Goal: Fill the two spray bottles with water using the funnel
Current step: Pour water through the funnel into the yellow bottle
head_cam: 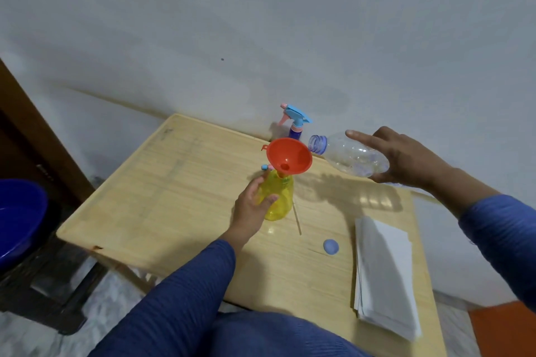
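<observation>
A yellow spray bottle point(279, 200) stands on the wooden table point(174, 182) with a red funnel point(289, 156) set in its neck. My left hand point(251, 206) grips the yellow bottle's body from the left. My right hand point(406, 158) holds a clear plastic water bottle point(348, 155) tipped on its side, its open mouth at the funnel's right rim. The clear bottle looks nearly drained. A second spray bottle point(295, 124), dark blue with a light blue and pink trigger head, stands behind the funnel by the wall. The yellow bottle's trigger head point(266, 167) lies behind it, its thin tube running toward me.
A blue bottle cap point(331, 246) lies on the table in front. A stack of white cloths point(385, 275) sits at the right near the edge. A blue basin point(17, 220) stands off the table at the left. The wall is close behind.
</observation>
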`<action>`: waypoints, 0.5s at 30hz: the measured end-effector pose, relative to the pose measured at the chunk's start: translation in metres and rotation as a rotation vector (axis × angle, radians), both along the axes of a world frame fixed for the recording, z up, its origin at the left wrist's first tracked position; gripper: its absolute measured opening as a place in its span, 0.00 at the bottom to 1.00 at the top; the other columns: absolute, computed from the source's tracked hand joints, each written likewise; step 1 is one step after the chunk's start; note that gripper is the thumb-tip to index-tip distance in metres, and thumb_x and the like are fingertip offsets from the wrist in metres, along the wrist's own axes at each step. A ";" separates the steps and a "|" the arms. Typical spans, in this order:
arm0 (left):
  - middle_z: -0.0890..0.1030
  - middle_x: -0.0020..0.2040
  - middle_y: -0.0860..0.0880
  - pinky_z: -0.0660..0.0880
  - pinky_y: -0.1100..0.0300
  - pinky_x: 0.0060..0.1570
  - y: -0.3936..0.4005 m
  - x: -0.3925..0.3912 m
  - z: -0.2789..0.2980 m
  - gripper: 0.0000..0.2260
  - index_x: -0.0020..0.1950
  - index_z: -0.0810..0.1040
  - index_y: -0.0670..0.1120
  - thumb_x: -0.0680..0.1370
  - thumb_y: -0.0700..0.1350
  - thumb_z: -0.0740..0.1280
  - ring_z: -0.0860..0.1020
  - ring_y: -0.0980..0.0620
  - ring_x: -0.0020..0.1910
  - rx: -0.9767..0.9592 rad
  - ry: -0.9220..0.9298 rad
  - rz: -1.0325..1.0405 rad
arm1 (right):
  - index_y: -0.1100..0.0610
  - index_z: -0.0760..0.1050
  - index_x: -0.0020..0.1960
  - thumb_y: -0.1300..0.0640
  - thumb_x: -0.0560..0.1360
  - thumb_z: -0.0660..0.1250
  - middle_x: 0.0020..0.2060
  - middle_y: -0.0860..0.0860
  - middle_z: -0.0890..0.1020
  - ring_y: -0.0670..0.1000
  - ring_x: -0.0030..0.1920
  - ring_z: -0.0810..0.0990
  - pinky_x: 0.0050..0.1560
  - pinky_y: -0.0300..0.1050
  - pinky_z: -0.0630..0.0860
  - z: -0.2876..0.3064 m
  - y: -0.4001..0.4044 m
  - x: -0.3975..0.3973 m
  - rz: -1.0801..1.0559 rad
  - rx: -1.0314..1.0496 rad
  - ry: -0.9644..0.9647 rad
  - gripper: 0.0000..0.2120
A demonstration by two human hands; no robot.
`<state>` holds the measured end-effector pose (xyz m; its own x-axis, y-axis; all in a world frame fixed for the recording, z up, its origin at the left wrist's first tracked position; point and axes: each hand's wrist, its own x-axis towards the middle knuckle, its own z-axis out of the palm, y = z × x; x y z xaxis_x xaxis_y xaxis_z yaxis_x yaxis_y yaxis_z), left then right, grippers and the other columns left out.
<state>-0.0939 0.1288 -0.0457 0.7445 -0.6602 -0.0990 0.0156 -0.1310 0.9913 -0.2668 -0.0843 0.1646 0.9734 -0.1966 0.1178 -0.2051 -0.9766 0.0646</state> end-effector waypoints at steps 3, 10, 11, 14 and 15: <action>0.74 0.66 0.58 0.72 0.46 0.63 0.000 0.000 0.001 0.30 0.65 0.69 0.64 0.64 0.66 0.69 0.72 0.54 0.65 -0.004 0.001 0.006 | 0.37 0.48 0.71 0.59 0.63 0.78 0.45 0.52 0.71 0.56 0.34 0.70 0.38 0.47 0.72 -0.001 0.000 0.002 0.018 -0.023 0.027 0.51; 0.74 0.66 0.58 0.72 0.46 0.63 0.000 0.001 -0.001 0.30 0.64 0.69 0.66 0.63 0.66 0.69 0.72 0.55 0.65 0.009 0.014 0.001 | 0.37 0.46 0.71 0.60 0.63 0.78 0.48 0.57 0.74 0.56 0.36 0.71 0.38 0.45 0.68 0.001 -0.004 0.008 0.049 -0.072 0.072 0.53; 0.74 0.66 0.58 0.72 0.46 0.63 0.000 0.001 -0.001 0.30 0.64 0.69 0.66 0.63 0.66 0.70 0.72 0.55 0.65 0.008 0.019 0.000 | 0.38 0.45 0.71 0.60 0.63 0.78 0.47 0.57 0.74 0.57 0.36 0.71 0.38 0.45 0.68 0.001 -0.005 0.008 0.051 -0.085 0.078 0.53; 0.74 0.66 0.59 0.72 0.46 0.64 -0.001 0.001 0.000 0.29 0.63 0.69 0.67 0.63 0.65 0.70 0.72 0.55 0.66 -0.008 0.021 -0.004 | 0.35 0.49 0.71 0.61 0.60 0.80 0.45 0.57 0.74 0.57 0.34 0.71 0.37 0.44 0.66 0.000 -0.010 0.009 0.065 -0.088 0.059 0.54; 0.74 0.66 0.59 0.72 0.46 0.64 -0.001 0.001 0.000 0.28 0.63 0.69 0.68 0.64 0.65 0.70 0.72 0.55 0.66 -0.012 0.021 -0.005 | 0.34 0.50 0.71 0.61 0.59 0.80 0.44 0.57 0.75 0.57 0.33 0.70 0.36 0.43 0.66 0.000 -0.011 0.009 0.073 -0.087 0.048 0.55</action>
